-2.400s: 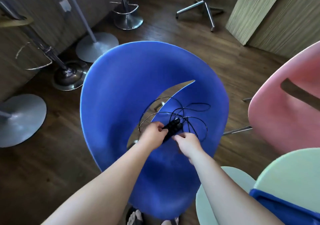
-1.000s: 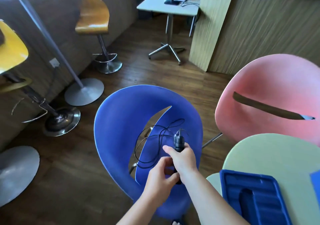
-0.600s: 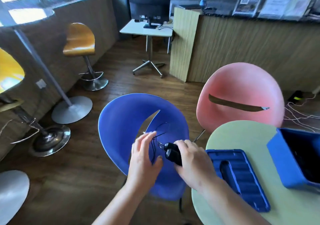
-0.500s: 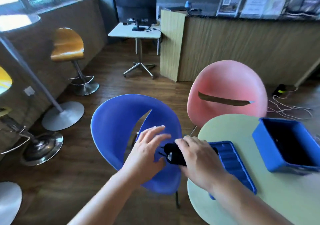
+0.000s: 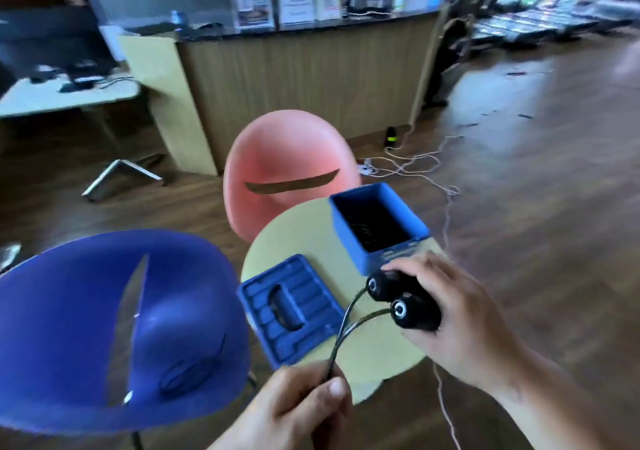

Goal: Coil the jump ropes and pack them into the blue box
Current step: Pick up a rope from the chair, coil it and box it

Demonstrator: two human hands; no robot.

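The right grip curls round both handles; the left grip, lower, pinches the cords.

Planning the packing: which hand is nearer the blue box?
Right. The right hand is just in front of the blue box; the left hand, pinching the cord, is farther back.

One head-worn view looks forward and down, close over a round table edge.
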